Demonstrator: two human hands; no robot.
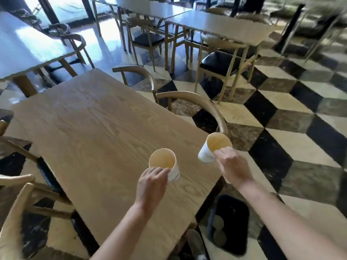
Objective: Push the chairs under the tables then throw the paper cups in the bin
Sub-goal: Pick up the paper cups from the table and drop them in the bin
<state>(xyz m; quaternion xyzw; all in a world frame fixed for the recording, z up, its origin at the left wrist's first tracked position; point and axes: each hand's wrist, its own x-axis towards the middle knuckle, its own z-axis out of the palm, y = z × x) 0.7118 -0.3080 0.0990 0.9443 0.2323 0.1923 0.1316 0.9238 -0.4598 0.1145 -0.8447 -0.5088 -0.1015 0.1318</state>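
Observation:
Each of my hands holds a white paper cup by its rim over the near right part of a light wooden table (97, 128). My left hand (152, 184) grips one paper cup (165, 162), upright just above the tabletop. My right hand (232, 166) grips the other paper cup (214, 147), tilted and lifted past the table's right edge. Both cups look empty inside. A black bin (231, 222) stands on the floor below the table's near right corner, with what look like cups inside it. Two wooden chairs (197, 102) sit tucked along the table's right side.
More wooden chairs (16, 184) stand at the table's left side. Other tables (216, 27) with dark-seated chairs (219, 62) fill the back of the room. The checkered floor (291, 128) stretches out to the right. My shoe (195, 243) shows beside the bin.

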